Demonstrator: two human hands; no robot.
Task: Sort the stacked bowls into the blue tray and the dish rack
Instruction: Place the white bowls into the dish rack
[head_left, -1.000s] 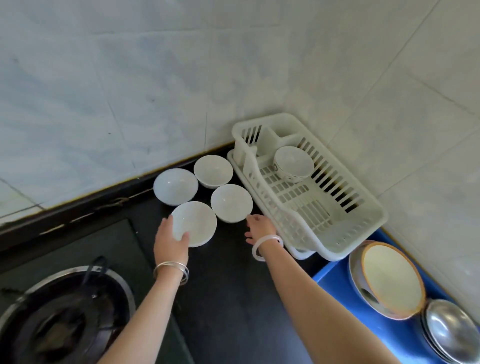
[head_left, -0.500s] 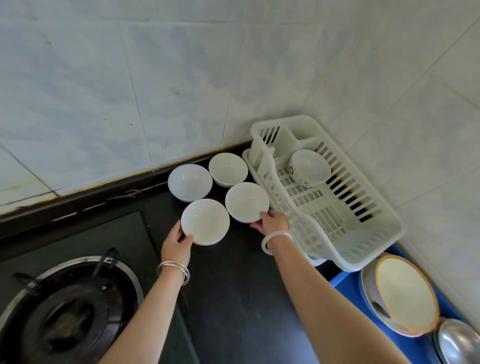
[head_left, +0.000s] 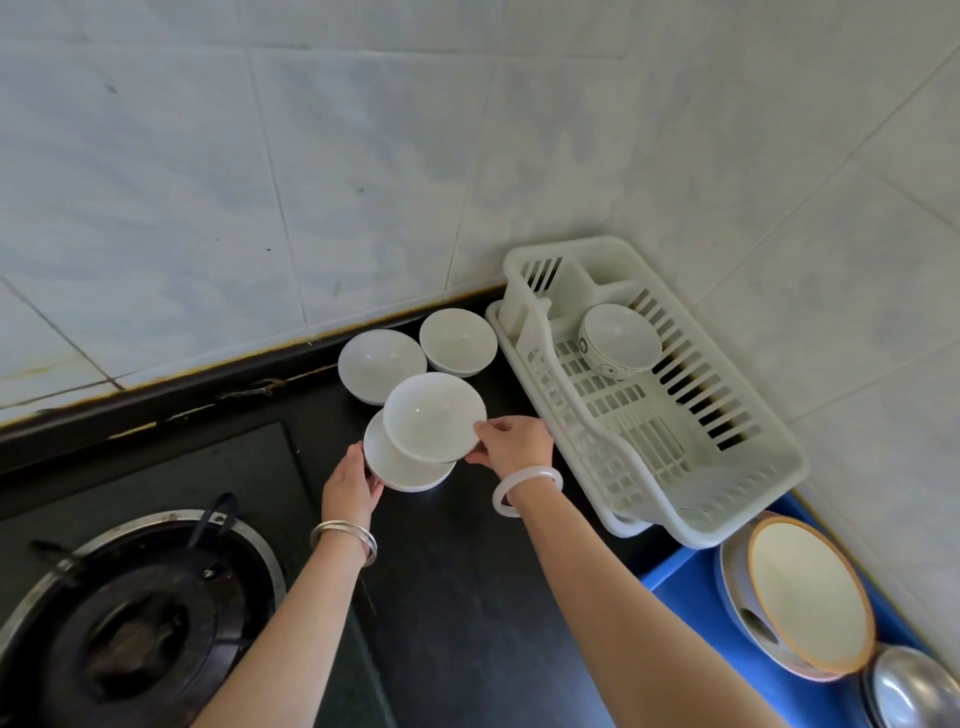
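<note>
My right hand grips the rim of a white bowl and holds it lifted over a second white bowl on the black counter. My left hand holds that lower bowl at its left edge. Two more white bowls sit behind them by the wall. The white dish rack stands to the right with one patterned bowl tilted inside. The blue tray at bottom right holds an orange-rimmed bowl and a metal bowl.
A gas burner sits at the bottom left on the black stove top. Tiled walls close the corner behind the bowls and the rack. Bare black counter lies between my arms.
My right hand took hold of the front right bowl and lifted it left, over the bowl held by my left hand. The camera view shifted slightly.
</note>
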